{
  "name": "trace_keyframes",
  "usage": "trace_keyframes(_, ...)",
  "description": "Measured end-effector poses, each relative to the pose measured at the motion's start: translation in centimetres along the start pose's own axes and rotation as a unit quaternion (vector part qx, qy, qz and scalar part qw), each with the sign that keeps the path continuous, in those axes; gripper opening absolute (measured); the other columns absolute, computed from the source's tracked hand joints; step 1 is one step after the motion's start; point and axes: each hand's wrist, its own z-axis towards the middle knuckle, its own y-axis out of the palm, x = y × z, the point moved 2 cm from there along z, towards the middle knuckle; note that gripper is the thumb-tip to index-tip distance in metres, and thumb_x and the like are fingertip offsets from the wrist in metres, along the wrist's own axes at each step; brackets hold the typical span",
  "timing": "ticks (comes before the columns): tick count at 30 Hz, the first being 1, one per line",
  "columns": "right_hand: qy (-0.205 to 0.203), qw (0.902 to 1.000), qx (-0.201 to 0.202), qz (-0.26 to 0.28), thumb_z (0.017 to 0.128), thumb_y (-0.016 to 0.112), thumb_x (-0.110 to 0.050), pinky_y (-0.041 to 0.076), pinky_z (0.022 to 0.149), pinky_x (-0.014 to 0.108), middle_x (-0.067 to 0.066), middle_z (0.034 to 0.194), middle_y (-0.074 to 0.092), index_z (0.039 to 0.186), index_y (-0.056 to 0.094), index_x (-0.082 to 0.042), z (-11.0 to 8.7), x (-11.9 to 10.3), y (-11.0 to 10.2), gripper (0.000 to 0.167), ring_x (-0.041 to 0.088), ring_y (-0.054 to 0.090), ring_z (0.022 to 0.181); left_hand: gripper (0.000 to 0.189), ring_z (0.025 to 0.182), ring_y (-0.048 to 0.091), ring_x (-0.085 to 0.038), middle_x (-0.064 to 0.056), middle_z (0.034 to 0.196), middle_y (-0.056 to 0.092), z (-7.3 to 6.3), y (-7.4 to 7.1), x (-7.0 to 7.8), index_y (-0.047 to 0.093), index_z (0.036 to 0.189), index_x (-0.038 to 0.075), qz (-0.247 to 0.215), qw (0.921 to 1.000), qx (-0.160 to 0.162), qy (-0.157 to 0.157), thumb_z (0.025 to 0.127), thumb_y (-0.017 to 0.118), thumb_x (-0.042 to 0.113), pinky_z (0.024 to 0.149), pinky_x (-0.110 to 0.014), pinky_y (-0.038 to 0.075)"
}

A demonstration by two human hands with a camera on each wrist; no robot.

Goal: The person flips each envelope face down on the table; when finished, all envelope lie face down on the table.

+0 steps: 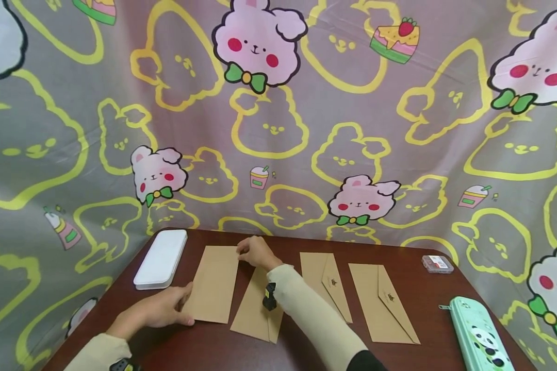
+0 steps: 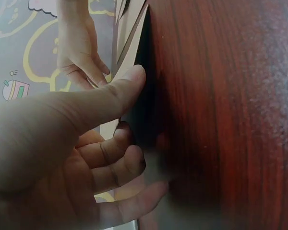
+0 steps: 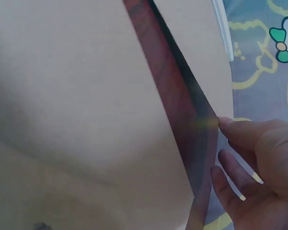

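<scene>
A plain brown envelope [image 1: 213, 283], no flap showing on its upper face, is at the left of the table. My left hand [image 1: 164, 306] pinches its left edge near the lower corner; in the left wrist view the thumb [image 2: 129, 79] lies along one side and curled fingers on the other. At the upper right corner, my right hand [image 1: 259, 252] pinches the same envelope between thumb and fingers. The envelope's edge stands raised from the wood in the left wrist view. Beneath my right forearm lies a second envelope [image 1: 250, 309], partly covered by the sleeve.
Two more envelopes, one in the middle [image 1: 313, 275] and one farther right [image 1: 373, 304], lie with printed flaps up. A white case [image 1: 161, 258] sits back left. On the right are a small clear box [image 1: 437, 264] and a green panda pencil case [image 1: 480, 332]. A patterned curtain hangs behind.
</scene>
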Motion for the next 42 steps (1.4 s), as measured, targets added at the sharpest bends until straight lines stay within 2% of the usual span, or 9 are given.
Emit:
trace_keyframes(7,0.006,0.9993,-0.012,-0.035,0.090,0.078,-0.008,0.057,0.095,0.033,0.010,0.128,0.073,0.109,0.079,-0.004,-0.3,0.3,1.0,0.019,0.026,0.070,0.118,0.074,0.066,0.052,-0.005,0.001,0.078,0.060,0.1,0.4,-0.2,0.052,0.133,-0.011,-0.009,0.9999,0.013,0.001,0.078,0.089,0.021,0.059,-0.024,0.043)
trace_keyframes(15,0.010,0.9968,-0.024,-0.075,0.092,0.077,-0.014,0.055,0.099,0.033,0.007,0.128,0.073,0.109,0.081,-0.009,-1.0,0.5,1.9,0.018,0.024,0.068,0.121,0.094,0.062,0.047,-0.011,-0.001,0.072,0.054,0.2,0.9,-0.8,0.042,0.144,-0.021,0.008,0.9985,0.011,-0.054,0.076,0.091,0.022,0.055,-0.025,0.036)
trace_keyframes(18,0.007,0.9957,-0.032,-0.086,0.094,0.076,-0.016,0.055,0.100,0.033,0.006,0.129,0.072,0.107,0.081,-0.011,-1.1,0.3,1.7,0.015,0.023,0.066,0.123,0.095,0.058,0.051,-0.015,-0.005,0.073,0.056,0.4,0.8,-0.8,0.040,0.148,-0.017,0.004,0.9954,0.002,-0.096,0.076,0.091,0.020,0.052,-0.028,0.040)
trace_keyframes(21,0.005,0.9951,-0.054,-0.083,0.095,0.074,-0.018,0.054,0.101,0.034,0.005,0.128,0.071,0.109,0.080,-0.012,-1.2,0.2,1.1,0.016,0.023,0.065,0.123,0.096,0.072,0.061,-0.021,-0.014,0.089,0.066,0.6,0.6,-0.4,0.039,0.150,-0.014,0.016,0.9935,-0.007,-0.113,0.075,0.091,0.018,0.065,-0.038,0.052)
trace_keyframes(25,-0.021,0.9946,-0.071,-0.072,0.097,0.073,-0.020,0.054,0.100,0.036,0.006,0.125,0.072,0.117,0.077,-0.009,-1.4,0.6,-0.4,0.023,0.024,0.065,0.122,0.096,0.101,0.064,-0.027,-0.023,0.117,0.068,0.5,0.4,1.4,0.041,0.147,-0.016,0.048,0.9956,0.004,-0.081,0.075,0.092,0.019,0.093,-0.050,0.053)
trace_keyframes(31,-0.043,0.9868,-0.124,-0.094,0.099,0.069,-0.026,0.051,0.106,0.044,0.010,0.130,0.071,0.127,0.072,-0.005,-4.0,1.7,-6.2,0.035,0.029,0.063,0.127,0.086,0.093,0.060,-0.018,-0.004,0.107,0.066,0.2,1.2,5.8,0.053,0.147,0.000,0.103,0.9929,0.053,0.027,0.079,0.088,0.038,0.078,-0.039,0.051)
trace_keyframes(34,-0.044,0.9774,-0.166,-0.122,0.099,0.068,-0.030,0.050,0.107,0.047,0.012,0.131,0.071,0.129,0.070,-0.004,-6.2,2.3,-9.6,0.040,0.031,0.064,0.127,0.079,0.115,0.061,-0.024,-0.003,0.125,0.065,0.1,2.0,7.8,0.057,0.146,0.008,0.134,0.9867,0.065,0.066,0.082,0.084,0.044,0.092,-0.047,0.052)
trace_keyframes(38,-0.018,0.9757,-0.178,-0.127,0.098,0.070,-0.033,0.053,0.102,0.049,0.014,0.128,0.071,0.129,0.070,-0.004,-8.6,3.6,-11.9,0.043,0.033,0.066,0.122,0.078,0.133,0.052,-0.034,-0.012,0.143,0.058,0.9,3.2,9.2,0.055,0.149,0.011,0.132,0.9869,0.043,0.083,0.084,0.083,0.043,0.103,-0.057,0.047)
trace_keyframes(42,0.011,0.9849,-0.149,-0.087,0.096,0.073,-0.026,0.054,0.096,0.052,0.018,0.123,0.072,0.126,0.070,0.001,-10.1,4.8,-11.0,0.041,0.036,0.067,0.116,0.085,0.140,0.046,-0.040,-0.018,0.153,0.050,2.1,4.6,9.6,0.051,0.151,0.008,0.141,0.9862,0.037,0.079,0.081,0.085,0.043,0.109,-0.062,0.042)
